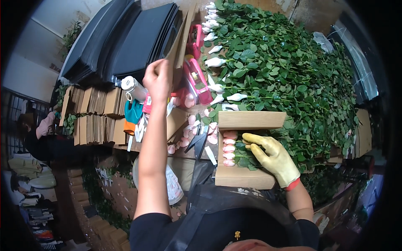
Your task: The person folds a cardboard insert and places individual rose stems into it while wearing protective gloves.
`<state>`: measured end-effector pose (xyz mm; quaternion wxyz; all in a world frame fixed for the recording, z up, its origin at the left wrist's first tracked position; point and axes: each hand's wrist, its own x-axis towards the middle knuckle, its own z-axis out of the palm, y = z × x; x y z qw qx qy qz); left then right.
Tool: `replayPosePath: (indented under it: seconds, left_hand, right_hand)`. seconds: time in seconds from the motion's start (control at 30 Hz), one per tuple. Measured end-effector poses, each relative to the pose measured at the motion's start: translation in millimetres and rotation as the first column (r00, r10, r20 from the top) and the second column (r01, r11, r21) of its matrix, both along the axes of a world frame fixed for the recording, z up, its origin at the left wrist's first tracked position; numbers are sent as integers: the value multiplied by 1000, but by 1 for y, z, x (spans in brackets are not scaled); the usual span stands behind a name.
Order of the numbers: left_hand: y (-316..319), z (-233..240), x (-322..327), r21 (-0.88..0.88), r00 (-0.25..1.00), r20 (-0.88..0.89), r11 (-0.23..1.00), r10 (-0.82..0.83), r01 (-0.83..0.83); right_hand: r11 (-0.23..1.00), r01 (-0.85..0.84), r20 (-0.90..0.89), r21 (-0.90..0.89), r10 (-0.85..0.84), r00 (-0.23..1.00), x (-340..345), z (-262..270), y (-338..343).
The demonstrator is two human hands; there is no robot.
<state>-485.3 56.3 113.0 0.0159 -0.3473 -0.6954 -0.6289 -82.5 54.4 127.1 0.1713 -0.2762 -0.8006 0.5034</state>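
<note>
My left hand (158, 77), bare, is raised with its fingers curled at the edge of upright cardboard sheets (178, 47); whether it pinches a sheet is not clear. My right hand (270, 153), in a pale yellow rubber glove, rests over the stems and leaves of a row of pink roses (229, 149). The roses lie in a folded corrugated cardboard wrap (245, 178), whose other flap (251, 120) stands behind them. Its thumb and forefinger are slightly apart at the leaves; the other fingers are partly hidden. Black scissors (198, 142) lie left of the wrap.
Leafy rose stems (282, 69) with white-sleeved buds (215, 62) cover the right of the table. Pink tape dispensers (198, 81), a clear bottle (133, 86), a teal glove (133, 111) and loose petals lie centre-left. Black sheets (138, 47) stand behind. A person (45, 125) is at far left.
</note>
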Motion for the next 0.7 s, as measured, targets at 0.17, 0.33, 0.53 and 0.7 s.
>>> replayPosePath:
  seconds: [0.17, 0.33, 0.53, 0.7]
  left_hand:
    - [-78, 40, 127, 299, 776, -629, 937, 51, 181]
    - [-128, 1, 201, -154, 585, -633, 823, -507, 547]
    - [-138, -66, 187, -289, 911, 298, 883, -285, 370]
    - [-157, -137, 186, -364, 609, 730, 578, -310, 730]
  right_hand:
    - [768, -182, -270, -613, 13, 963, -10, 24, 6]
    - [888, 227, 100, -400, -203, 974, -29, 31, 8]
    - [790, 361, 202, -495, -299, 933, 69, -36, 30]
    - [965, 127, 730, 228, -256, 634, 67, -13, 19]
